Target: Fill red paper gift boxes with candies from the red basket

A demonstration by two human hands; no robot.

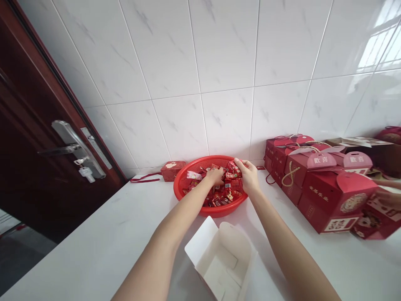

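Note:
A red plastic basket [179,184] full of small red-wrapped sweets [219,198] stands against the tiled wall. My left hand [215,176] reaches into it, fingers curled down among the sweets; their tips and whatever they grip are hidden. At the basket's right rim, my right hand [249,174] is closed, thumb and fingers pinching a red wrapped sweet packet [233,167]. Below my hands, between my forearms, an open box with a white inside [224,267] sits with its flaps up; I see nothing in it.
Several red gift boxes [326,192] with cord handles crowd the right side. Behind the basket's left lies a small red box [173,171] with a ribbon [145,179]. Another person's hand [388,198] shows at the right edge. A dark door [40,125] with keys stands left.

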